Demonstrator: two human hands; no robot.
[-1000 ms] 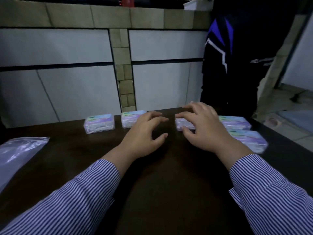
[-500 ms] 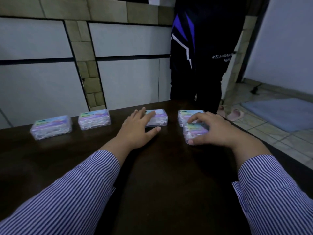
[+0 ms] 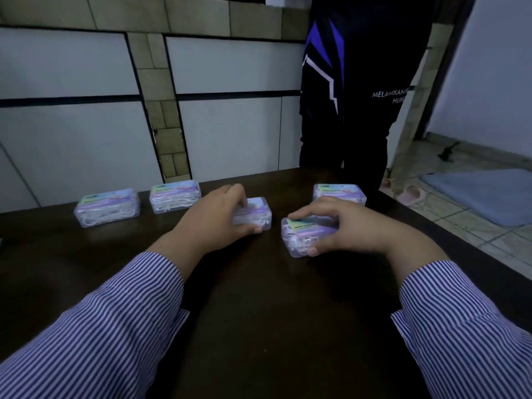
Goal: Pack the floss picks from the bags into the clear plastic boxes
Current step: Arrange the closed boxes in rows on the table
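left hand (image 3: 214,223), right hand (image 3: 349,226), both curled, gripping

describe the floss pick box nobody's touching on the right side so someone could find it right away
Start at the dark wooden table and go to its far right corner, in front of the person in dark clothes. The untouched box lies there, just beyond the right hand. Unlike the two boxes at far left, it sits alone on that side, and no hand covers it.

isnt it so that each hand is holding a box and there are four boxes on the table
Not quite: the head view shows five boxes, not four. The left hand holds one box, the right hand another; three more sit untouched on the table.
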